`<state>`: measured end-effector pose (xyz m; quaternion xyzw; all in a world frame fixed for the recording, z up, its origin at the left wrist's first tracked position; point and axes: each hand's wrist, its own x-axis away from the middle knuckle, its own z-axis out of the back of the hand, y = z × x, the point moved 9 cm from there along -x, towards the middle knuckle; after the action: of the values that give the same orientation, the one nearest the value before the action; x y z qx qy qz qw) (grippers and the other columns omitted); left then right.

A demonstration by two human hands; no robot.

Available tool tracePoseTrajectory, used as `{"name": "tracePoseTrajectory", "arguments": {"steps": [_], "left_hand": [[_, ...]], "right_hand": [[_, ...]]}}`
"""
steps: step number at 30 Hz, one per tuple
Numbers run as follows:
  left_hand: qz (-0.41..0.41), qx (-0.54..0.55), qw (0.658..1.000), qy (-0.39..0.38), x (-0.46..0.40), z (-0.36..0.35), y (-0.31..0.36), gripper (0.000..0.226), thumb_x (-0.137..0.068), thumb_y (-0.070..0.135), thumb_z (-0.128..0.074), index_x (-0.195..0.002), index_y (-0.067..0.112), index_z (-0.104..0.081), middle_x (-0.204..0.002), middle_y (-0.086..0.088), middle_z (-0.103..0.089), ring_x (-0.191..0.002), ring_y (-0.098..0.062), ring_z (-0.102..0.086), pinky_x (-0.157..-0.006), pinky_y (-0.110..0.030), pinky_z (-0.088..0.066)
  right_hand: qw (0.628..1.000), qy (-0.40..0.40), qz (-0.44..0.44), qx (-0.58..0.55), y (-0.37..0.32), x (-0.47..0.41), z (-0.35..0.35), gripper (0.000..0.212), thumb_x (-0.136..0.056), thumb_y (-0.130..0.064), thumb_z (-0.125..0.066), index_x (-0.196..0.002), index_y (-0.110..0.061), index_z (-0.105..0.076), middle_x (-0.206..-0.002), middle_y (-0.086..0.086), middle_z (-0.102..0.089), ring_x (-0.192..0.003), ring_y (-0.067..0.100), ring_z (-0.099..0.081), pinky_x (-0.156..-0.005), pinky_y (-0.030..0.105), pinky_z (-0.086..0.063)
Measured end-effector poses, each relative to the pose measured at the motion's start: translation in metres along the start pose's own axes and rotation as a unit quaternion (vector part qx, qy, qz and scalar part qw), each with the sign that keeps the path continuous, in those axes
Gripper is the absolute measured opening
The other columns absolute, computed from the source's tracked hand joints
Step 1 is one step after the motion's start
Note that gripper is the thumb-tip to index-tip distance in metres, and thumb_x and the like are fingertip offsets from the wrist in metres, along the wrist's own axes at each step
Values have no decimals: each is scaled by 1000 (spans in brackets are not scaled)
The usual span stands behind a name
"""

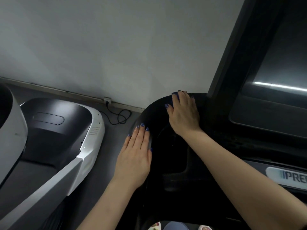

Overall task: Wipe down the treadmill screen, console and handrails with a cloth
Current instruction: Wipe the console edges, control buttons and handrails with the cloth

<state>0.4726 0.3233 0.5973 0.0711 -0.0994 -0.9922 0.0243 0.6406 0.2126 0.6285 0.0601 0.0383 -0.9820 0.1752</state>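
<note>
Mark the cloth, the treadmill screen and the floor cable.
cloth (175, 95): head view, blue edge showing beyond the right hand's fingers.
treadmill screen (272, 100): head view, dark glass panel.
floor cable (120, 117): head view, looped middle.

"PRE", cut off, on console badge (289, 177).

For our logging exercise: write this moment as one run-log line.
left hand: flat on console rim | right hand: presses dark cloth on console | screen: untouched
</note>
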Motion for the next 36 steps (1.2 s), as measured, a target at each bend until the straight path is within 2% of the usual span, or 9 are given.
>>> {"name": "tracePoseTrajectory", "arguments": {"steps": [3,5,9,14,19,23,28,33,36], "left_hand": [[-3,-2,1000,3,0,-1,-1,58,-98,31,-28,-148,2,-40,-155,-16,-37,-143,-27,-37,-116,-43,-30],[-6,0,1000,5,-1,-1,-1,58,-98,30,-30,-147,2,-40,-155,-16,-38,-143,-28,-37,-115,-44,-30],[-2,12,1000,11,0,2,-1,57,-99,31,-30,-147,3,-41,-155,-15,-38,-143,-26,-37,-116,-42,-30],[-1,2,1000,9,-1,3,-1,57,-99,32,-29,-147,3,-43,-155,-15,-38,-143,-27,-38,-116,-42,-25],[-14,-6,1000,-8,0,5,-1,58,-98,33,-30,-146,3,-44,-154,-14,-39,-142,-26,-39,-115,-41,-25],[-4,-16,1000,-14,12,10,-11,60,-97,36,-30,-145,4,-45,-152,-14,-43,-140,-26,-42,-114,-43,-28],[-5,-7,1000,-14,18,9,-14,60,-99,37,-28,-148,6,-42,-154,-11,-40,-143,-23,-37,-120,-37,-23],[-1,-5,1000,-16,18,7,-14,59,-100,36,-28,-148,5,-41,-156,-12,-38,-144,-24,-35,-118,-36,-16],[-1,-13,1000,-13,18,10,-13,59,-99,37,-28,-147,5,-43,-154,-12,-40,-143,-24,-38,-120,-39,-22]], "right_hand": [[998,-7,-66,-20,-3,-26,-2,55,-102,-45,-28,-128,-4,-54,-133,12,-49,-130,28,-40,-117,45,-23],[999,-13,-34,-25,-23,-33,-6,54,-102,-44,-28,-119,-4,-59,-125,11,-54,-122,27,-45,-113,44,-29],[995,-16,94,-18,-28,-5,-5,49,-100,-40,-36,-134,-8,-50,-136,9,-48,-127,25,-43,-110,42,-35],[1000,-9,26,0,-25,-24,-8,55,-102,-45,-29,-137,-7,-49,-142,13,-45,-135,29,-38,-119,43,-20],[994,-9,106,12,-19,-2,-4,53,-100,-43,-35,-141,-10,-45,-147,11,-41,-138,26,-35,-119,45,-22],[999,-22,41,-6,-30,-21,-9,53,-103,-42,-31,-141,-9,-47,-148,13,-40,-141,28,-31,-121,45,-15],[984,-26,174,-4,-33,-3,-5,62,-95,-48,-19,-132,-10,-52,-137,8,-48,-128,27,-43,-115,45,-27],[994,-29,102,-15,-55,-15,-9,63,-97,-51,-24,-125,-6,-58,-129,13,-53,-123,31,-45,-116,46,-24],[977,-55,203,-14,-65,4,-12,68,-95,-54,-20,-136,-8,-49,-141,10,-46,-134,27,-39,-117,46,-25]]}}
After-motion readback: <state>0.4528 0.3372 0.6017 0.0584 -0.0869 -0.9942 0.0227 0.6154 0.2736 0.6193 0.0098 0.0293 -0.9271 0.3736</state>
